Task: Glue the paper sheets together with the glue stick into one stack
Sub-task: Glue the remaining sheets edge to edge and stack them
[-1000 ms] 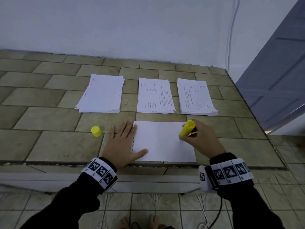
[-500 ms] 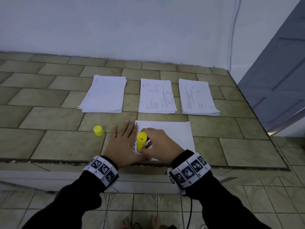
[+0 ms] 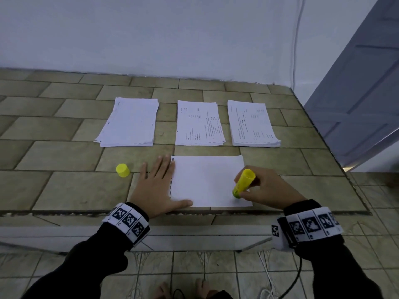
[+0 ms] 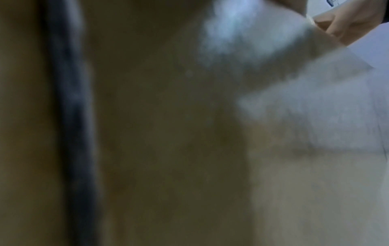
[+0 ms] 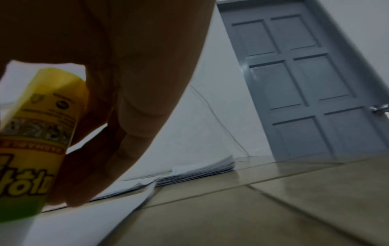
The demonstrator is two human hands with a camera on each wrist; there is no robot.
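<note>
Since 0.5 s ago the right hand (image 3: 265, 188) has swept the glue stick (image 3: 243, 183) from the sheet's left edge, beside the left hand, back to its near right corner. On the tiled tabletop (image 3: 64, 186), 3 paper stacks (image 3: 199, 124) lie in a row at the back, and the blank sheet (image 3: 205, 180) lies just in front of them. To glue well, I judge the stick should run in overlapping strokes out to every edge and corner, with light pressure so the thin sheet neither wrinkles nor drags. The left hand (image 3: 155, 186) lies flat with fingers straight and spread, fingertips and thumb pinning the sheet's left edge. The right hand's grip is clamped round the stick's barrel, fingers curled, tube tilted with its green end down on the paper. The yellow cap (image 3: 122, 170) stands apart to the left.
</note>
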